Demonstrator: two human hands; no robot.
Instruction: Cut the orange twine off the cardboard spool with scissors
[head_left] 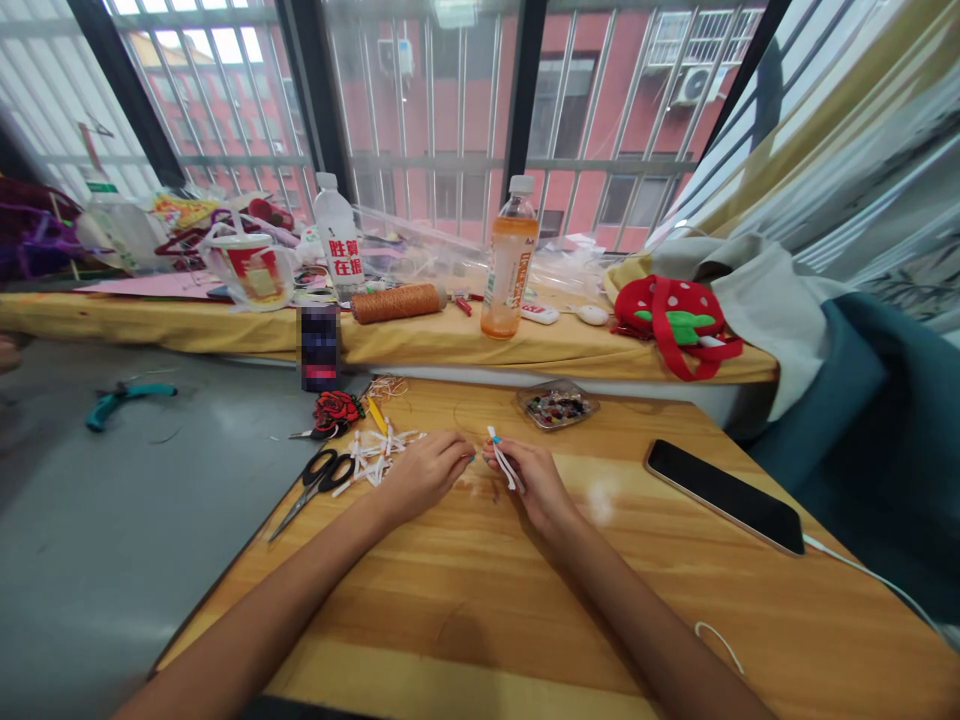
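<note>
Both my hands rest on a wooden table (525, 590), fingertips almost meeting. My right hand (525, 475) is closed in a pinch on a thin white strip (504, 462) that pokes up between its fingers. My left hand (424, 470) is curled shut just left of it; whatever it holds is too small to make out. A heap of several short white strips (375, 455) lies by the left hand, with black-handled scissors (311, 485) beyond it.
A small clear tray of beads (556, 405) sits ahead, a black phone (724, 495) with a white cable at right. A red fabric flower (336, 408) lies near the table's left edge. The yellow ledge (420, 340) carries an orange drink bottle (510, 260), thread spool (397, 302) and strawberry pouch (675, 320).
</note>
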